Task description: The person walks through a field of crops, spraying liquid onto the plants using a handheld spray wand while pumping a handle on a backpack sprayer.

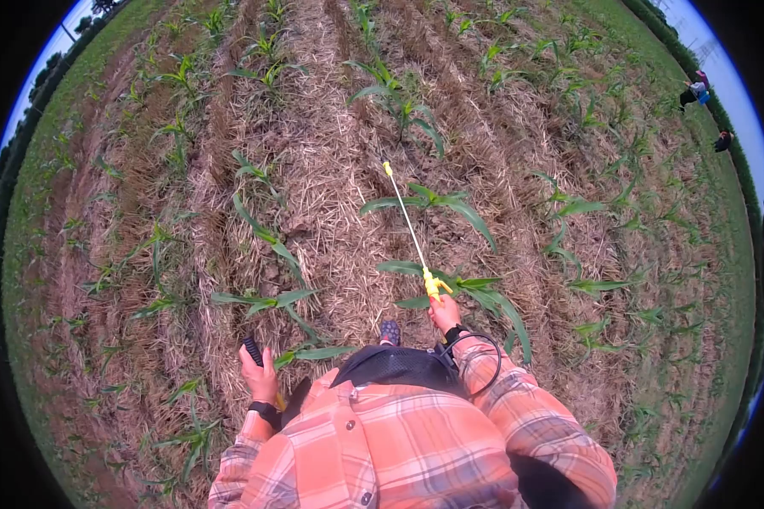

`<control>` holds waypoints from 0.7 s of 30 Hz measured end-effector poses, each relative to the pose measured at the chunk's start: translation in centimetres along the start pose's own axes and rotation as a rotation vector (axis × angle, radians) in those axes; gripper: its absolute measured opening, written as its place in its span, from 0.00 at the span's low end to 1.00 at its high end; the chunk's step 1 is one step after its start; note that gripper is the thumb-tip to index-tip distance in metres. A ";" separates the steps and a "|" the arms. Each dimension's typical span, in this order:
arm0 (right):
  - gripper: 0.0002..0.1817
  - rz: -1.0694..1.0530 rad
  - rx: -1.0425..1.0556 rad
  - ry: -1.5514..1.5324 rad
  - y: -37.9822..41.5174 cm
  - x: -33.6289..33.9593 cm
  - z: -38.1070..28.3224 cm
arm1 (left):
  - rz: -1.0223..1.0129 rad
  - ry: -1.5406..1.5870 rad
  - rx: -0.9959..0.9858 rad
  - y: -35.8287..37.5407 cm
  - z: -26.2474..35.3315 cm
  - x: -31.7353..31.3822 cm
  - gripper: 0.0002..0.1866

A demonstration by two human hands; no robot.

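My right hand (443, 315) is closed round the grip of a spray wand (410, 225). The wand has a yellow trigger valve (435, 286), a thin pale tube and a yellow nozzle pointing forward over the rows. A dark hose (498, 360) curves back beside my right wrist. Low on the left, my left hand (260, 377) is wrapped round a black ribbed handle (251, 349); a bit of yellow shows below that hand. Near the wand, a young corn plant (433, 198) spreads its leaves, with another plant (488, 297) beside my right hand.
Rows of young corn run away ahead, with straw (323, 161) covering the soil between them. One patterned shoe (390, 332) shows below my dark waist bag (399, 366). Far off at the right edge are a person (698, 92) and a dark figure (722, 141).
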State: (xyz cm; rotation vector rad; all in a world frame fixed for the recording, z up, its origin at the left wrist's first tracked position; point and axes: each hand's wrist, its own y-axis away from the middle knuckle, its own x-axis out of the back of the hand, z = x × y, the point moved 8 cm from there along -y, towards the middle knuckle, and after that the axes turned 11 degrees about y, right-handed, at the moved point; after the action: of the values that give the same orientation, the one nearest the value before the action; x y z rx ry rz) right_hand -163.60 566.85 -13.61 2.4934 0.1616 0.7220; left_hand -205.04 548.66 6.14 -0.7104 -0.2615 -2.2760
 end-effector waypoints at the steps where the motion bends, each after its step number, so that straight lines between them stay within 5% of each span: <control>1: 0.10 0.023 -0.051 -0.074 -0.6 1.1 -0.2 | 0.000 0.001 -0.001 -0.7 0.9 -0.6 0.17; 11: 0.10 0.242 -0.176 -0.278 -7.2 6.8 -2.3 | 0.031 -0.001 -0.074 -6.8 4.3 -3.4 0.18; 21: 0.10 0.136 -0.085 0.017 -12.0 0.4 -8.5 | 0.055 0.073 -0.092 -17.4 2.7 -4.9 0.16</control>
State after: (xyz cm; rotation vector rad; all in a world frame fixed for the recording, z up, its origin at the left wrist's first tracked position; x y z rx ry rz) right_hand -167.38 581.06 -13.65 2.4354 -0.0325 0.7885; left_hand -213.21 565.01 6.03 -0.6715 -0.1027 -2.2676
